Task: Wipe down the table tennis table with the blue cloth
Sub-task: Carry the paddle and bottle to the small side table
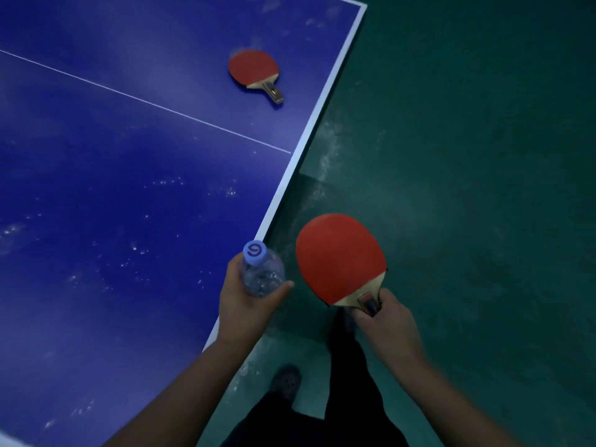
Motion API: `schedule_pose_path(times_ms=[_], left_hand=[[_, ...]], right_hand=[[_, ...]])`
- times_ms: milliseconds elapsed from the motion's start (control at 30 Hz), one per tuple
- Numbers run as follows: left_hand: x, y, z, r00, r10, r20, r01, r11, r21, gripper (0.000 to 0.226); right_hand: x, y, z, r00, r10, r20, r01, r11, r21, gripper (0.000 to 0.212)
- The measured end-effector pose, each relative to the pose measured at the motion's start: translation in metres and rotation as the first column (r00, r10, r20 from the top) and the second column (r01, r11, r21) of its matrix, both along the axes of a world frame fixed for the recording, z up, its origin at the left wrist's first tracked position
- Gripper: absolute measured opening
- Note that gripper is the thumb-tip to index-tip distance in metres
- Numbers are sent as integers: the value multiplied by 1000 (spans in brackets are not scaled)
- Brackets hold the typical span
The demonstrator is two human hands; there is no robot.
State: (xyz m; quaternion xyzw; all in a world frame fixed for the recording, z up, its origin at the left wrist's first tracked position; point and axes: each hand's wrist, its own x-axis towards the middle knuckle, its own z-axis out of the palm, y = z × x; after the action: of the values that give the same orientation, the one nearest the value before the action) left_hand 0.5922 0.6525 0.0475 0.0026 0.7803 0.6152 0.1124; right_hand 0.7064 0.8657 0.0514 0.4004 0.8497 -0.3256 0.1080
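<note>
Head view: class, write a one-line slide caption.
Left hand holds a clear plastic bottle, right hand a red paddle; another red paddle lies on the blue table.

- We count two red paddles: one paddle in the right hand (342, 259), gripped by its handle; a second paddle on the table (254, 71), well ahead of both hands.
- One clear water bottle (262, 275), blue cap, held in the left hand (245, 304).
- Two hands; the right hand (387, 317) sits off the table edge.
- One blue table (96, 221), under the left hand.
- One shoe (286, 380), below and between the hands.
</note>
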Motion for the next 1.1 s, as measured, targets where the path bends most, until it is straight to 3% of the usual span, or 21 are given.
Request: schedule_pose_path(times_ms=[467,767,1100], left_hand=[[-131,139,15,926,372,-57,-376,922,-87,68],[-251,155,4,870,492,-29,-492,866,-84,68],[-389,143,-17,853,522,7,-522,853,-29,67]], right_hand=[[-228,154,-9,969,233,-79,-238,969,-64,38],[-383,154,-13,944,295,-146,-313,941,-126,32],[-544,112,-42,948,286,-138,-297,953,-66,34]])
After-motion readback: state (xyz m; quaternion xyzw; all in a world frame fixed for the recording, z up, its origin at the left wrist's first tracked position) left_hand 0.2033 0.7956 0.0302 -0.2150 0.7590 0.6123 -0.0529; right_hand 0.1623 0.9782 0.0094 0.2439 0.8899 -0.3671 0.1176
